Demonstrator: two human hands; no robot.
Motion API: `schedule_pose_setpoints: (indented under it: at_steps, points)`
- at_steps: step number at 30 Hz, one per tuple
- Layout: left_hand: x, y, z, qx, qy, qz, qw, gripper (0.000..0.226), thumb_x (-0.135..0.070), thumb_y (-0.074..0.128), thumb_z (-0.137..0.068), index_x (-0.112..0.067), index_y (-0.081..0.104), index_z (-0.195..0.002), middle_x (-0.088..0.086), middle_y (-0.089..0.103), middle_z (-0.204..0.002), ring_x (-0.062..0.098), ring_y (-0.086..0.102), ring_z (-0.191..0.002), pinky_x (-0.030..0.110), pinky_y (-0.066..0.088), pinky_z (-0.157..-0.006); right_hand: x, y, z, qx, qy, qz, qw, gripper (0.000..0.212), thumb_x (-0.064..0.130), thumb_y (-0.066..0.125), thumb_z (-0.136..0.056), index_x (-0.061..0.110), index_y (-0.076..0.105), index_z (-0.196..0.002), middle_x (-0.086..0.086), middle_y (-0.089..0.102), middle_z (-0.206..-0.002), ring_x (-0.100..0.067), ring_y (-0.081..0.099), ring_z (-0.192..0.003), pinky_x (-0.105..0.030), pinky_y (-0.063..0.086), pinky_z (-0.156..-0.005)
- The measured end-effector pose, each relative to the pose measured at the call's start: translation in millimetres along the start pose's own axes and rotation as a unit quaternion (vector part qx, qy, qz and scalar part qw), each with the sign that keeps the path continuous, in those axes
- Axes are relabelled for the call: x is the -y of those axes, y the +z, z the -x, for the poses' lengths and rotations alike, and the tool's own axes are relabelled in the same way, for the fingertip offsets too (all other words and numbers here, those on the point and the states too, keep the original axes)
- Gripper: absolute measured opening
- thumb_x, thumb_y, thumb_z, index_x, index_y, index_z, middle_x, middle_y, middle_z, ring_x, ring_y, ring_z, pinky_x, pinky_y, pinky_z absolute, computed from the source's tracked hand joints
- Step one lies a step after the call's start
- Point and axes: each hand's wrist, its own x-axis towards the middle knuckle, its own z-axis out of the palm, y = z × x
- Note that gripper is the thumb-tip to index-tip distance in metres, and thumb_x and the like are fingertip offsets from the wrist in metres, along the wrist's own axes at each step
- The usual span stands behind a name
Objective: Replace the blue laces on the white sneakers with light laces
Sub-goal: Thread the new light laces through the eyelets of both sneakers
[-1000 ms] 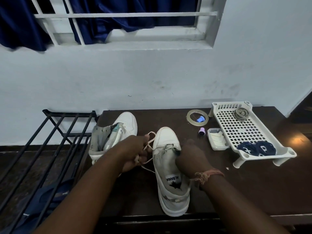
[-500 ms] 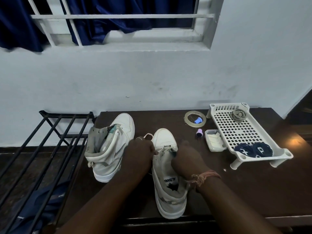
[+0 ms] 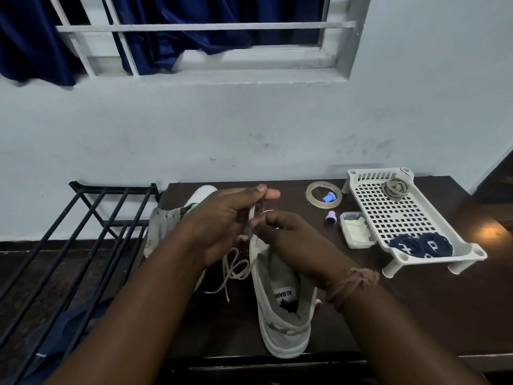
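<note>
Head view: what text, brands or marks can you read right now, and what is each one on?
"ALBANI", seen upside down, its last letters hidden by the shoe's collar: on the white insole label of the near sneaker.
A dark emblem sits below that label; it carries no readable text.
White marks show on the bundled blue laces in the white tray; they are fastenings, not text.
Nothing else is readable.

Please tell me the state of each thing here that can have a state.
light lace: gripped by both hands, loose end on table
left hand: holds the lace
right hand: pinches the lace
near sneaker: lace partly in
far sneaker: unlaced
blue laces: coiled in white tray
</note>
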Motion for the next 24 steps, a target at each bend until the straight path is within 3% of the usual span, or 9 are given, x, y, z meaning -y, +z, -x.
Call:
schedule_pose_setpoints:
  at_steps: [2, 4, 8, 12, 14, 16, 19, 22, 24]
  points:
    - [2.0, -3.1, -4.8, -0.037, 0.008, 0.055, 0.998, 0.028, -0.030, 0.062, -0.095, -0.011, 0.079, -0.106, 0.015, 0.062, -0.110, 0.022, 0.061, -0.086, 0.032, 0.047, -0.078, 2.3, -3.9, -0.2, 0.008, 0.003, -0.041, 0.999, 0.030, 0.030, 0.055, -0.098, 0.005, 0.071, -0.093, -0.009, 0.070, -0.087, -0.010, 0.058, -0.076, -0.034, 0.046, -0.076]
    - [5.6, -11.9, -11.1, -0.071, -0.010, 0.143, 0.987, 0.026, -0.029, 0.060, -0.098, -0.012, 0.075, -0.112, 0.006, 0.070, -0.123, 0.023, 0.067, -0.111, 0.035, 0.049, -0.102, 11.7, -13.0, 0.6, -0.001, 0.014, -0.128, 0.992, 0.035, 0.028, 0.049, -0.101, 0.001, 0.065, -0.086, -0.014, 0.068, -0.087, -0.014, 0.059, -0.074, -0.033, 0.048, -0.072]
    - [13.1, -35.4, -21.8, -0.182, -0.092, 0.298, 0.932, 0.018, -0.029, 0.061, -0.100, -0.017, 0.075, -0.101, 0.002, 0.070, -0.109, 0.021, 0.065, -0.112, 0.035, 0.046, -0.106, 28.2, -42.3, -0.3, -0.116, 0.035, -0.395, 0.911, 0.037, 0.030, 0.043, -0.105, 0.013, 0.047, -0.072, -0.007, 0.056, -0.059, -0.020, 0.053, -0.055, -0.033, 0.043, -0.064]
    - [21.4, -42.1, -27.4, -0.243, -0.083, 0.308, 0.916, 0.019, -0.023, 0.056, -0.103, -0.010, 0.068, -0.108, 0.009, 0.064, -0.103, 0.019, 0.064, -0.095, 0.034, 0.052, -0.091, 8.0, -70.4, -2.3, -0.248, 0.049, -0.227, 0.941, 0.035, 0.030, 0.046, -0.103, 0.015, 0.057, -0.074, 0.003, 0.042, -0.050, -0.014, 0.037, -0.048, -0.030, 0.034, -0.053]
    - [20.9, -30.1, -26.5, -0.228, -0.084, 0.198, 0.950, 0.015, -0.020, 0.057, -0.102, -0.011, 0.061, -0.092, 0.009, 0.053, -0.086, 0.016, 0.050, -0.071, 0.033, 0.047, -0.080, -0.4, -67.9, 0.1, -0.230, 0.064, -0.109, 0.965, 0.029, 0.025, 0.053, -0.098, 0.015, 0.065, -0.073, 0.008, 0.048, -0.049, -0.011, 0.039, -0.042, -0.030, 0.034, -0.052]
    - [18.8, -15.5, -19.6, -0.207, -0.084, -0.049, 0.974, 0.019, -0.026, 0.062, -0.099, -0.010, 0.062, -0.088, 0.013, 0.055, -0.085, 0.020, 0.050, -0.070, 0.037, 0.048, -0.081, 0.5, -54.8, 2.5, -0.180, 0.064, -0.023, 0.981, 0.026, 0.024, 0.059, -0.094, 0.013, 0.072, -0.075, 0.015, 0.057, -0.055, -0.001, 0.044, -0.041, -0.026, 0.037, -0.055]
    - [24.3, -2.0, -12.5, -0.169, 0.046, -0.388, 0.905, 0.023, -0.035, 0.071, -0.091, -0.014, 0.078, -0.098, 0.006, 0.074, -0.090, 0.015, 0.063, -0.079, 0.031, 0.050, -0.080, 3.6, -37.7, 1.8, -0.114, 0.028, 0.095, 0.989, 0.030, 0.035, 0.062, -0.095, 0.016, 0.074, -0.075, 0.015, 0.058, -0.052, 0.000, 0.042, -0.040, -0.020, 0.034, -0.055]
    - [35.8, 2.3, -12.7, -0.074, 0.187, -0.454, 0.868, 0.049, -0.025, 0.078, -0.085, -0.035, 0.066, -0.132, -0.018, 0.071, -0.117, -0.004, 0.060, -0.106, 0.025, 0.047, -0.099, 1.5, -32.2, 1.6, -0.097, 0.014, 0.096, 0.991, 0.030, 0.034, 0.063, -0.096, 0.014, 0.072, -0.075, 0.013, 0.051, -0.049, -0.001, 0.038, -0.043, -0.021, 0.032, -0.050]
    - [41.2, -0.4, -16.4, -0.083, 0.193, -0.445, 0.871, 0.036, -0.020, 0.074, -0.087, -0.038, 0.074, -0.117, -0.020, 0.076, -0.096, 0.000, 0.068, -0.092, 0.029, 0.054, -0.088, -0.9, -35.1, 1.9, -0.095, 0.030, 0.069, 0.993, 0.029, 0.035, 0.064, -0.094, 0.012, 0.073, -0.079, 0.009, 0.045, -0.051, -0.007, 0.038, -0.048, -0.025, 0.034, -0.054]
